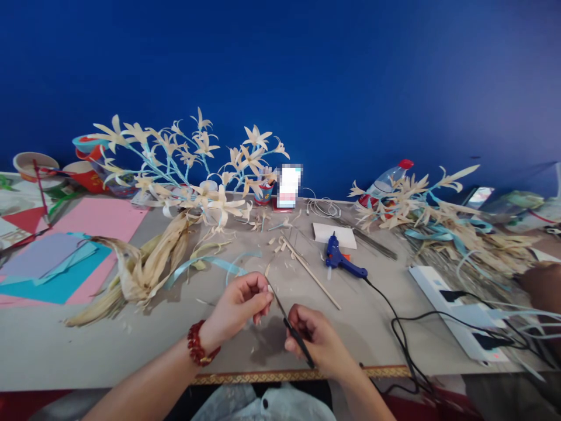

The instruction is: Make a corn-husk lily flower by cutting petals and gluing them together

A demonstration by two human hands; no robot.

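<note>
At the front edge of the bench (87, 351), the left hand (239, 304) pinches the upper end of a thin dark wire (280, 305) between thumb and fingertips. The right hand (319, 342) is closed round its lower end, so the wire slants between them above the bench. The work probably goes best with the right hand steady and the left pinch tight near the tip. The glue gun (339, 262) lies nearby, toward the bench's middle.
</note>
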